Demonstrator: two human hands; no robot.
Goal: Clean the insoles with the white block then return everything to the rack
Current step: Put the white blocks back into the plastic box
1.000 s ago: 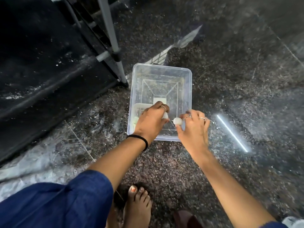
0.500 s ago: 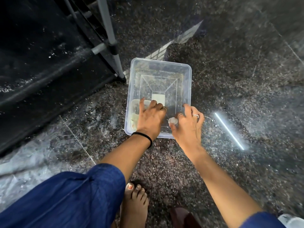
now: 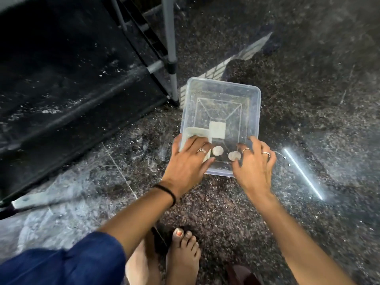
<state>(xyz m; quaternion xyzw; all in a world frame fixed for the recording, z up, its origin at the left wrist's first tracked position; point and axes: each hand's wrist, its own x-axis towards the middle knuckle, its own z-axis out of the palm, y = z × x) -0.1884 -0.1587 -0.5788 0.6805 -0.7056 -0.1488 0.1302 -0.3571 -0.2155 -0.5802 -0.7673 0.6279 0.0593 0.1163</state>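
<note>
A clear plastic bin (image 3: 254,103), rectangular with rounded corners, is sitting on the dark speckled stone floor (image 3: 308,79). Inside it, a flat white square block (image 3: 217,129) is lying near the middle, and a pale rounded container (image 3: 195,131) is resting against the bin's left wall. Two small whitish round pieces (image 3: 217,150) (image 3: 234,155) are lying at the near end.

The left hand (image 3: 188,163) is spreading flat over the bin's near-left corner, fingers wide and closing on nothing I can make out. The right hand (image 3: 254,167) is resting at the near-right rim, fingers loosely curled beside the right round piece; whether it is pinching that piece, I cannot tell.

The rack (image 3: 170,44), grey metal tubes with black fabric shelves dusted white, is standing to the far left, its leg just beside the bin's far-left corner. Bare feet (image 3: 183,256) are standing near. The floor to the right and far side is lying open, crossed by a bright light streak (image 3: 302,173).
</note>
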